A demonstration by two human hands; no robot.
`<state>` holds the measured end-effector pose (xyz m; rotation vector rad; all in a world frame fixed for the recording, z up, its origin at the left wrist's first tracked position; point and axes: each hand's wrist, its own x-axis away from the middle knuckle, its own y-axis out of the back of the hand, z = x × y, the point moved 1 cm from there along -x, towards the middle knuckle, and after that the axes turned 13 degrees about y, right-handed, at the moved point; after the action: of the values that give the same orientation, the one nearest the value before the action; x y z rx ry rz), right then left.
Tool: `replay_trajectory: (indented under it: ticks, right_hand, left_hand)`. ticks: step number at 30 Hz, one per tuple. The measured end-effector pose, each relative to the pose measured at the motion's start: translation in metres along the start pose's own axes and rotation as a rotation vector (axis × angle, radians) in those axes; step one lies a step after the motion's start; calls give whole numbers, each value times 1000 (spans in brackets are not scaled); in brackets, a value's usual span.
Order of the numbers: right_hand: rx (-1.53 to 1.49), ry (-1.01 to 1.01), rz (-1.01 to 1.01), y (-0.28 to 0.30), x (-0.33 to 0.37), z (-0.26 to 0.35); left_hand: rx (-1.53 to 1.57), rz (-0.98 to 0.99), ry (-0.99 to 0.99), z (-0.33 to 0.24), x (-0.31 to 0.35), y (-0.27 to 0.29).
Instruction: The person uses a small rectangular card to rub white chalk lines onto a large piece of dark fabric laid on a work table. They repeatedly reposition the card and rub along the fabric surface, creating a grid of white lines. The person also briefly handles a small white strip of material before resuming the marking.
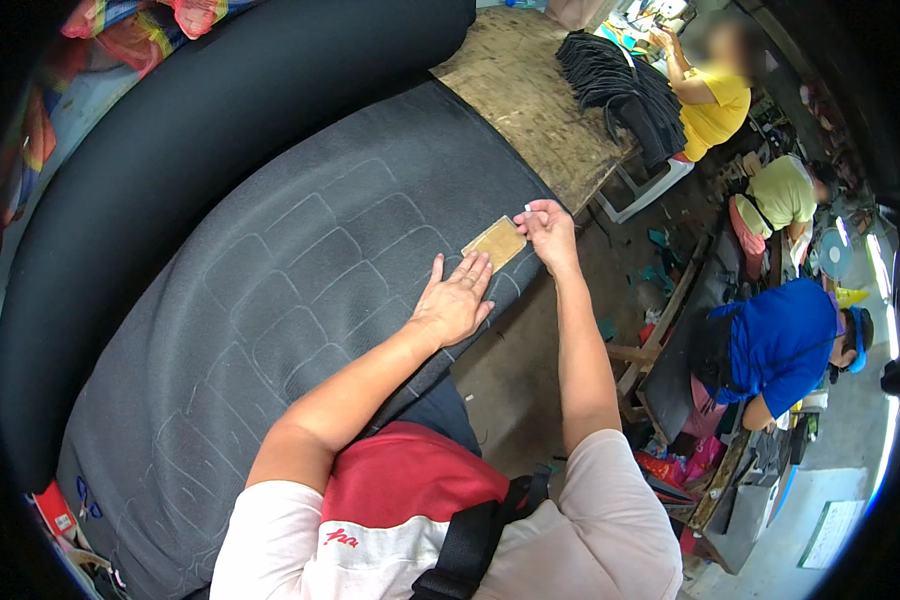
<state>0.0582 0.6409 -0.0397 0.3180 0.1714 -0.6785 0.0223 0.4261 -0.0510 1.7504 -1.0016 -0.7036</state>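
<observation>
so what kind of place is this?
Likely a small cutting or sewing workshop. The left hand presses a tan template on dark fabric marked with chalk outlines, the right hand at its edge. Stacked black pieces lie on a worn wooden table; other people work nearby.

Soft daylight, strong fisheye bending, dark rim.

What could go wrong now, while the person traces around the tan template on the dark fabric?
1. The tan template lies near the fabric sheet edge; the left hand presses only its corner, so it may slip.
2. The right hand holds a small white marker, seemingly chalk; a slip could spoil the line.
</observation>
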Motion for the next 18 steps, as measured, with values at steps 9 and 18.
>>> replay_trajectory:
  ticks: [9,18]
  right_hand:
    - [366,89,492,-47,11,33]
    - [934,89,585,-58,-10,43]
  left_hand:
    - [-2,48,13,-2,0,4]
    - [26,45,21,-3,0,7]
